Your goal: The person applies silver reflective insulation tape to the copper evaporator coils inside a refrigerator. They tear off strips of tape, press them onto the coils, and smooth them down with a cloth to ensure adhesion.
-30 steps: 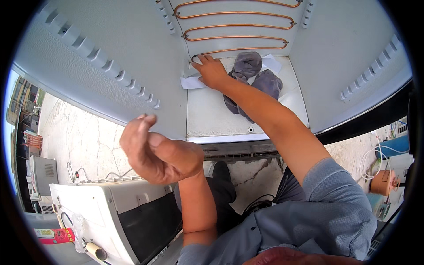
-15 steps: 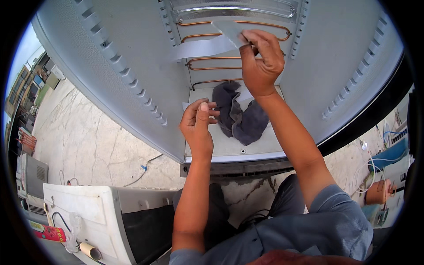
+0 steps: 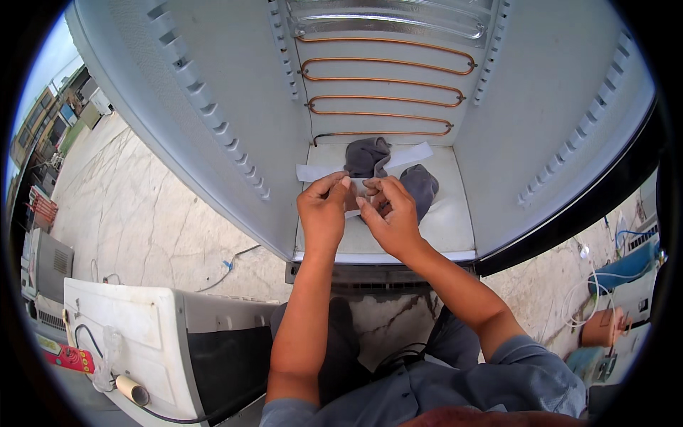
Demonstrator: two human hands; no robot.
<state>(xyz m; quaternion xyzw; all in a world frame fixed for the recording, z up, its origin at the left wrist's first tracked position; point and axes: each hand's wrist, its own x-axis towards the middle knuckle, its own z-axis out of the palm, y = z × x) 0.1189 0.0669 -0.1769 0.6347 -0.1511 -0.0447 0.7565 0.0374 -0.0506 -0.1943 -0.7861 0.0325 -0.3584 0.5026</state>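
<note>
Over the floor of an opened, shelfless refrigerator (image 3: 384, 238), my two hands are close together. My left hand (image 3: 322, 217) pinches one edge of a small, clear film-like piece (image 3: 357, 193). On its other side, the thumb and fingers of my right hand (image 3: 397, 219) grip the same piece. Just beyond the hands lies a crumpled dark grey cloth (image 3: 366, 158), partly hidden by them. White paper-like strips (image 3: 415, 153) rest on the refrigerator floor by the cloth.
Bent copper tubing (image 3: 384, 80) runs across the refrigerator's back wall, below a silvery foil panel (image 3: 391, 18). Ribbed shelf rails line both side walls. At lower left stands a white appliance (image 3: 128, 334) with a cardboard tube (image 3: 131, 390) on it. A cable (image 3: 228, 265) lies on cracked concrete.
My right hand has come down and toward me from high at the back wall, meeting my left hand. The long white strip no longer hangs in the air. Both hands now hold the clear piece.
</note>
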